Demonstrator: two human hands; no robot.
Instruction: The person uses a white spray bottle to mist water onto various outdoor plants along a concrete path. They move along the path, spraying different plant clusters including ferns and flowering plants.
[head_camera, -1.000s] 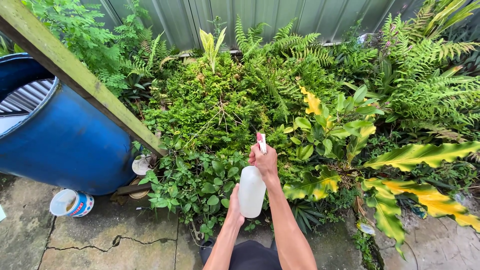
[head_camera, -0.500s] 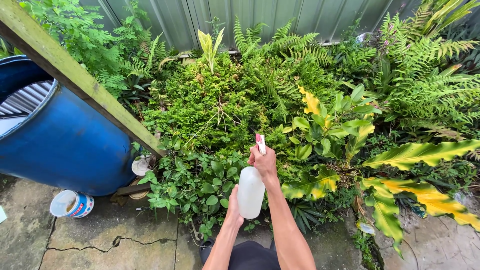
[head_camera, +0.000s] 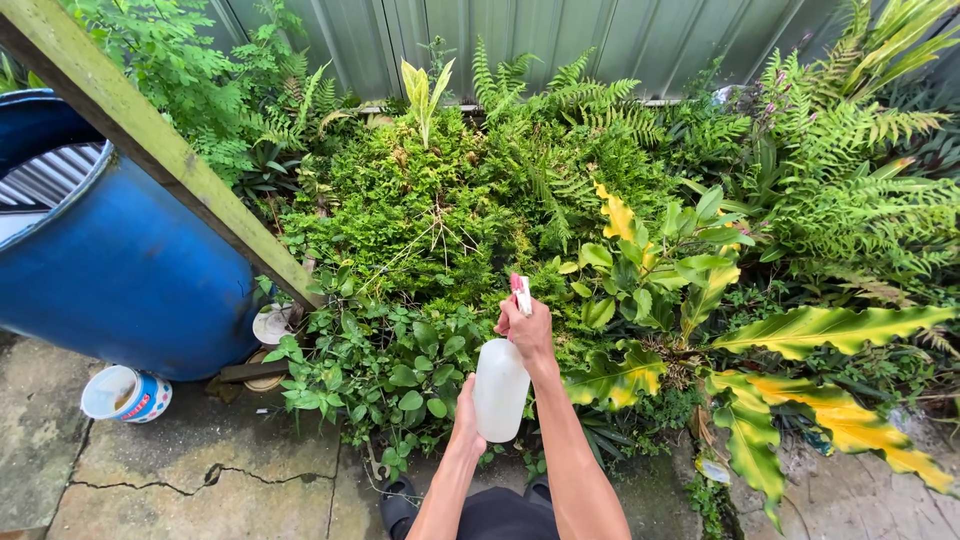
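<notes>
Spray bottle (head_camera: 500, 388) — a translucent white plastic one with a red-and-white trigger head (head_camera: 521, 294) — stands nearly upright in both hands at the lower middle of the view, directly over the front edge of the planting bed. Its long axis runs bottom to top, tilted slightly so the nozzle points away from the person toward the dense low shrub (head_camera: 420, 200) ahead. The right hand (head_camera: 527, 330) is the upper one: it is wrapped around the neck just below the trigger head, fingers curled closed about it, though whether a finger presses the trigger cannot be told from this angle. The left hand (head_camera: 465, 418) sits lower and nearer the body, cupped against the bottle's base and lower side, supporting it from beneath.

Ahead and to either side lie soft, leafy things: a mat of small round-leaved ground cover (head_camera: 390, 370) just left of the bottle, broad glossy yellow-green leaves (head_camera: 800, 330) to the right, feathery ferns (head_camera: 850, 190) farther right and along the corrugated metal fence (head_camera: 560, 30) at the back. To the left stands a smooth blue plastic barrel (head_camera: 130, 270), with a weathered, mossy wooden beam (head_camera: 150, 150) leaning diagonally across it — and a small white cup (head_camera: 125, 393) on the cracked concrete paving (head_camera: 200, 470) below.
</notes>
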